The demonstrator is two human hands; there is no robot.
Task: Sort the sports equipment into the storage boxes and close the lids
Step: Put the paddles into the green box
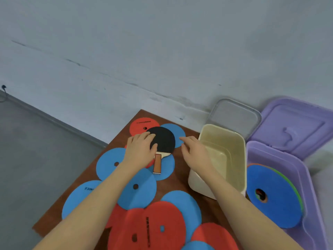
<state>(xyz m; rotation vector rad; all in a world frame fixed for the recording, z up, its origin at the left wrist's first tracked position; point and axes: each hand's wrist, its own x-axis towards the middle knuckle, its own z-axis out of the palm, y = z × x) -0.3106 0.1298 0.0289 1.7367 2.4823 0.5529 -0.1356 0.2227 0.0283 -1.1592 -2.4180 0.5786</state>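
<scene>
A grey wall (162,42) fills the upper half of the view, meeting a grey floor (32,141) at the left. Below it, a brown board (180,181) lies flat, covered with flat round discs, each with a small hole near its middle. Blue discs (137,188) and red discs (149,226) overlap one another across most of the board.

At the right stands a purple box (281,154), open, with its purple lid (295,127) leaning back against the wall. Inside it a stack of discs leans tilted, a blue one (272,195) on top with green and orange edges showing behind it.

Between the purple box and the board stands a cream box (234,141), open and with nothing visible inside. Its clear lid (234,116) leans on the wall behind it.

Two bare forearms reach in from the bottom edge. The left hand (139,150) rests on a paddle (164,139) at the far end of the board, fingers curled over the black face and thumb pressed on its near edge. The paddle lies flat on top of the discs, its orange handle (157,163) pointing toward the person. The right hand (193,150) hovers just right of the paddle, beside the cream box, fingers loosely spread and holding nothing.
</scene>
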